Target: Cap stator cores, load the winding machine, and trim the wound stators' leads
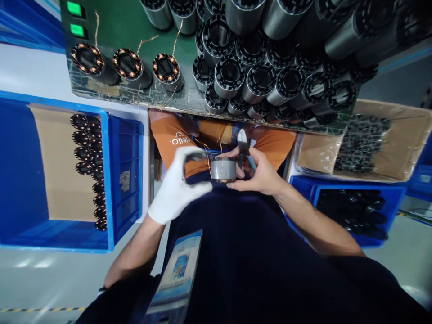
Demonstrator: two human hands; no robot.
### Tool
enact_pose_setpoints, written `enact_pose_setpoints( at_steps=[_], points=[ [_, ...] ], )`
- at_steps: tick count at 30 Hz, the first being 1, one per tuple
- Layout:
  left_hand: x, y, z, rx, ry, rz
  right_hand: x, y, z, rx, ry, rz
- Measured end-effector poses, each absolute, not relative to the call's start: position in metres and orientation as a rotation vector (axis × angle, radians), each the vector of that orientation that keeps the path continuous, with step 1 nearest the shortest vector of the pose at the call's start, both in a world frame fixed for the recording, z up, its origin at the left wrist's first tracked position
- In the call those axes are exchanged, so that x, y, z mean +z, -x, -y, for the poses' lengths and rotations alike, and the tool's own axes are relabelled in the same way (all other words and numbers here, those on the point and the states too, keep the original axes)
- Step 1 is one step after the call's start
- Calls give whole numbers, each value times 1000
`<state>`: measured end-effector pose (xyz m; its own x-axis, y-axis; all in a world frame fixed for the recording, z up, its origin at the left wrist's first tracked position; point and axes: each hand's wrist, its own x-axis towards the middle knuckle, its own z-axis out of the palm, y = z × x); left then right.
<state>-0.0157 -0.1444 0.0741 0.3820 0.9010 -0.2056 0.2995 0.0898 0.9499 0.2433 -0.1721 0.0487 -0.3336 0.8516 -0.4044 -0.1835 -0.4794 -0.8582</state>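
Note:
My left hand [177,182], in a white glove, curls its fingers around the left side of a grey cylindrical stator [223,169] with copper wire ends sticking up. My bare right hand [259,171] supports the stator's right side and also grips small cutting pliers [243,146], jaws pointing up just above the stator. Both hands are held over my lap, below the bench edge.
A green bench [135,22] carries three copper-wound stators [128,65] and a pile of bare stators [263,67]. A blue crate [124,166] with stators stands left, a cardboard box [388,135] and another blue crate [354,211] right. A phone [178,274] rests on my lap.

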Motion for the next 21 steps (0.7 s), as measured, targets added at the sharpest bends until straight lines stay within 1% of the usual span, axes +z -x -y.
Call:
enact_pose_setpoints(
  at_steps=[2, 4, 8, 12, 16, 21],
  points=[
    [75, 10, 143, 384, -1108, -911, 58, -245, 177, 1778, 1112, 1128],
    [77, -2, 142, 253, -934, -725, 73, -246, 179, 1626, 1059, 1344],
    [89, -24, 138, 384, -962, -717, 114, -264, 179, 1246, 1180, 1799],
    [104, -27, 129, 405, -1071, -775, 147, -294, 180, 1115, 1260, 2151],
    [105, -26, 128, 376, -1154, -778, 158, -306, 181, 967, 1289, 2401],
    [98, -25, 136, 327, -1202, -818, 156, -306, 183, 835, 1260, 2535]
  ],
)
